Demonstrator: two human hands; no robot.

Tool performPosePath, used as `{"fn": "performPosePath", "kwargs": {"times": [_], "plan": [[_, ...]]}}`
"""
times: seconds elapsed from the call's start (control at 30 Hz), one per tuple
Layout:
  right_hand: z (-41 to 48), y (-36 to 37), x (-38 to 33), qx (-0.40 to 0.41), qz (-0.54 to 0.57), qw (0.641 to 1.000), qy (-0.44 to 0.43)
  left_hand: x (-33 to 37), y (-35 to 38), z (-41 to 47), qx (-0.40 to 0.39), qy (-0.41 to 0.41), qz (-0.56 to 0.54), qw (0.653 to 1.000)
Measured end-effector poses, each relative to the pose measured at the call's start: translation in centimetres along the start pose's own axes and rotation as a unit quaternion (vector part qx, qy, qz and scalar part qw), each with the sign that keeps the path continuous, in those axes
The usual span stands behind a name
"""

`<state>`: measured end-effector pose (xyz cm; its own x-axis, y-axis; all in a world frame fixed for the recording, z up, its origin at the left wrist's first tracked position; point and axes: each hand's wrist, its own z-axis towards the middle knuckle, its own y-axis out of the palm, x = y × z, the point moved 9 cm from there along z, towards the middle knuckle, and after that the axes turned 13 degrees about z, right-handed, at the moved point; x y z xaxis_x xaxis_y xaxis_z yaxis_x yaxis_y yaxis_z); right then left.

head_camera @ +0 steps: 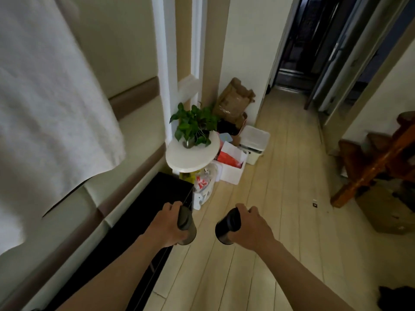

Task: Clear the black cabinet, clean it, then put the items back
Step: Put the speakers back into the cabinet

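The black cabinet (157, 198) runs low along the left wall, its dark top bare where I can see it. My left hand (165, 225) grips a grey-brown cylindrical cup (186, 225) just over the cabinet's front edge. My right hand (249, 227) grips a black cylindrical cup (226, 225), tilted, above the wooden floor to the right of the cabinet. Both forearms reach in from the bottom of the view.
Beyond the cabinet stands a white round stand (193, 153) with a potted green plant (194, 125). Bags, a white box (231, 167) and a white bin (256, 142) crowd the corner. A white towel (49, 108) hangs at upper left. Wooden furniture (377, 158) stands at right.
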<state>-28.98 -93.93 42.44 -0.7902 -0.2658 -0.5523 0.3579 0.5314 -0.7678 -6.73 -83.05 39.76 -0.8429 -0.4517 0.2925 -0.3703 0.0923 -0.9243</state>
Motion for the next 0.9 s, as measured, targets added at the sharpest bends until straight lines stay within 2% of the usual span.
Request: {"fn": "performPosePath", "kwargs": {"times": [0.2, 0.33, 0.5, 0.6, 0.77, 0.9], "plan": [[10.9, 0.3, 0.0, -0.041, -0.007, 0.998, -0.042, -0.2, 1.6, 7.5, -0.006, -0.045, -0.026, 0.999], [19.6, 1.2, 1.1, -0.088, 0.006, 0.992, -0.086, 0.1, 3.8, 12.4, 0.017, -0.112, -0.074, 0.991], [30.1, 2.6, 3.3, -0.146, 0.082, 0.977, -0.131, 1.0, 8.2, 17.9, 0.055, -0.27, -0.172, 0.946], [33.9, 3.8, 5.3, -0.193, 0.105, 0.966, -0.135, 2.2, 11.1, 20.6, 0.055, -0.322, -0.192, 0.925], [39.4, 8.6, 9.0, -0.227, 0.078, 0.956, -0.169, 2.1, 16.5, 24.6, 0.045, -0.37, -0.204, 0.905], [45.2, 16.2, 12.6, -0.23, 0.08, 0.951, -0.188, -1.1, 25.1, 29.1, 0.051, -0.378, -0.196, 0.903]]}}
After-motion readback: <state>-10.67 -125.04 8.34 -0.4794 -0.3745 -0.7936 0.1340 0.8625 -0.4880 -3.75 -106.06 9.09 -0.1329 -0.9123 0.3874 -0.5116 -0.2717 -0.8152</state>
